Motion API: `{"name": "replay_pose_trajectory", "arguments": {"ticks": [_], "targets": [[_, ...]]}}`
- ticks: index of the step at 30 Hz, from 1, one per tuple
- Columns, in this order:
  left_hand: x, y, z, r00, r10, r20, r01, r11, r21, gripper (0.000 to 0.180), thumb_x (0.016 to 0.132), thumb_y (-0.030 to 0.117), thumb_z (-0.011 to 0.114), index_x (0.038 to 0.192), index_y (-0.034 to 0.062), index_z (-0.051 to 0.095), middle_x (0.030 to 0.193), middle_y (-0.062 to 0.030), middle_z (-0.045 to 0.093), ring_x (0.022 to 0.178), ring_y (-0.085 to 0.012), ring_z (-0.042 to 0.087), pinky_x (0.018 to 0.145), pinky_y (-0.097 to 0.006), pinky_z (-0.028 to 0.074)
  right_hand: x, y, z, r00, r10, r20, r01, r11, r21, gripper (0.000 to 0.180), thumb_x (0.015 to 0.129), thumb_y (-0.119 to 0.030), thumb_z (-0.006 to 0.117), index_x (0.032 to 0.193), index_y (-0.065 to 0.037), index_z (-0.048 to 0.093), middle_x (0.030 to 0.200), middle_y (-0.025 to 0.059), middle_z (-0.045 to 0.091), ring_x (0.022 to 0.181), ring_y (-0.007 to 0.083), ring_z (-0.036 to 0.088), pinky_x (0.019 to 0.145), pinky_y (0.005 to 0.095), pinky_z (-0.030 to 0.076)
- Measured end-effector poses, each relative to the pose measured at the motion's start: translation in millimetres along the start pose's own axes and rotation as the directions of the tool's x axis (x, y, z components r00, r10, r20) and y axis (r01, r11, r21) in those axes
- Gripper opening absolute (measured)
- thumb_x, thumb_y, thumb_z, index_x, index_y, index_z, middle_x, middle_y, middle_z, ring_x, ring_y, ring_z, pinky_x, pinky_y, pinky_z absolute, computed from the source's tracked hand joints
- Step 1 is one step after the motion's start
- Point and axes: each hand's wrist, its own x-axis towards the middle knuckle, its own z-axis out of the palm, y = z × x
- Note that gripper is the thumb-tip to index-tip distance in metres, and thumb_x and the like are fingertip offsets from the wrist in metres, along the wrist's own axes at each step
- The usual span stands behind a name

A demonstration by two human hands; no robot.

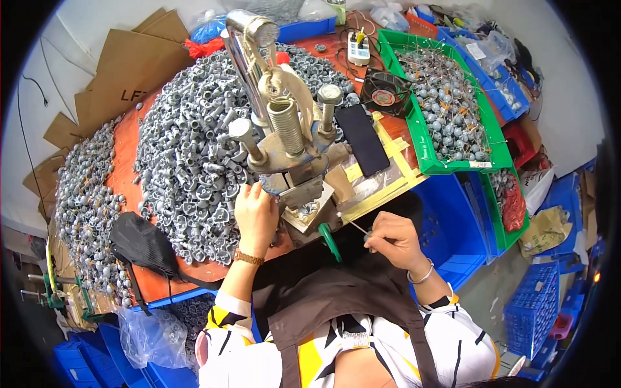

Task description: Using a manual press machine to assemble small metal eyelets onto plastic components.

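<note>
A metal hand press (284,139) with a thick coil spring stands in front of me. My left hand (257,216) is at the press's left side, beside a large pile of grey plastic fittings (187,149). Its fingers are curled together, and what they hold, if anything, is hidden. To the right of the press, my right hand (394,240) pinches a thin metal rod (352,224) with a pale tip. The rod points up and left toward the press base. A green handle (329,242) juts out below the press, between my hands.
A green crate (427,161) of grey balls on rods stands at right. Near it lie a black phone (362,139), a small fan (385,92) and a power strip (358,48). More ball pieces (90,207) and a black bag (143,242) lie left. A blue bin (453,220) sits lower right.
</note>
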Motion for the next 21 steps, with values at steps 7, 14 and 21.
{"name": "replay_pose_trajectory", "arguments": {"ticks": [7,14,21], "targets": [[0.3,-5.5,10.5,0.999,0.038,0.000,-0.038,0.997,-0.069,0.014,0.063,-0.004,0.062,0.077,-0.0023,0.061,0.086,-0.0135,0.060,0.083,-0.0314,0.055,0.072,-0.041,0.047,1.0,-9.6,20.2,0.895,0.445,0.042,-0.444,0.876,0.189,0.009,0.084,-0.006,0.068,0.080,0.002,0.069,0.067,0.0087,0.063,0.060,0.0185,0.061,0.055,0.0293,0.046],[-30.6,18.9,-2.5,0.816,-0.392,0.426,0.474,0.031,-0.880,0.026,0.098,0.006,0.052,0.122,-0.0020,0.053,0.101,-0.0082,0.063,0.088,-0.0185,0.066,0.076,-0.031,0.056,2.9,8.6,44.0,0.932,0.361,0.020,-0.359,0.918,0.166,0.019,0.089,-0.013,0.066,0.078,0.002,0.068,0.064,0.0036,0.063,0.054,0.0073,0.056,0.051,0.0236,0.042],[-58.6,43.7,-0.3,0.702,-0.357,0.617,0.394,-0.527,-0.753,0.037,0.099,0.011,0.051,0.135,0.0037,0.042,0.113,-0.0148,0.061,0.101,-0.0250,0.065,0.088,-0.036,0.056,24.2,11.2,75.6,0.858,0.503,0.108,-0.511,0.812,0.283,0.027,0.093,-0.018,0.064,0.073,0.001,0.063,0.066,0.0007,0.062,0.058,0.0031,0.054,0.053,0.0197,0.042]]}}
